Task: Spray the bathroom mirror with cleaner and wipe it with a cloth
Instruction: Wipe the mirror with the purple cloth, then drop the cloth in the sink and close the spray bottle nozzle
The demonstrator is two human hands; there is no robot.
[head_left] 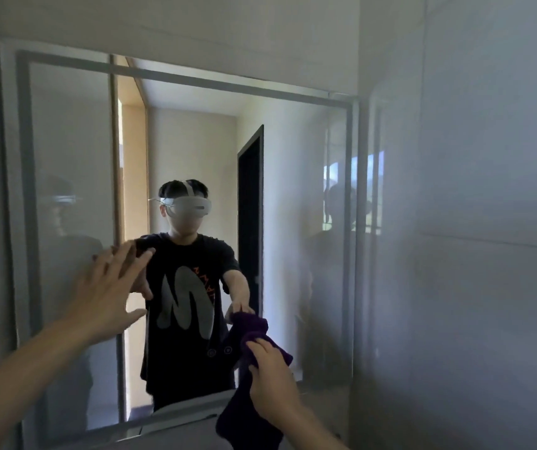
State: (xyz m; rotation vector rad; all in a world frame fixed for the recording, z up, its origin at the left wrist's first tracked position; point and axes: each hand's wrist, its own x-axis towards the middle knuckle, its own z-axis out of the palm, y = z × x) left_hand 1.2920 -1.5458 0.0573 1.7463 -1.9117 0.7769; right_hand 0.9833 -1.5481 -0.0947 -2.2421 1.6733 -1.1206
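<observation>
So my right hand (pixel 273 384) has its fingers curled round a bunched purple cloth (pixel 244 423). The top of it is pushed against the lower middle of the mirror (pixel 72 141) and the rest hangs down near me. My left hand (pixel 108 297) is wide open, fingers spread, holding nothing, up at the left part of the glass. Can't tell if it actually touches.

No spray bottle in sight. For the wiping, I'd flatten the cloth under my palm instead of using a wad, work in overlapping passes from the top down, and take that bare hand off the glass so it leaves no prints.

Writing-wise, the shirt (pixel 189 300) in the reflection has a big grey squiggle like an M, plus small orange marks I can't read.
</observation>
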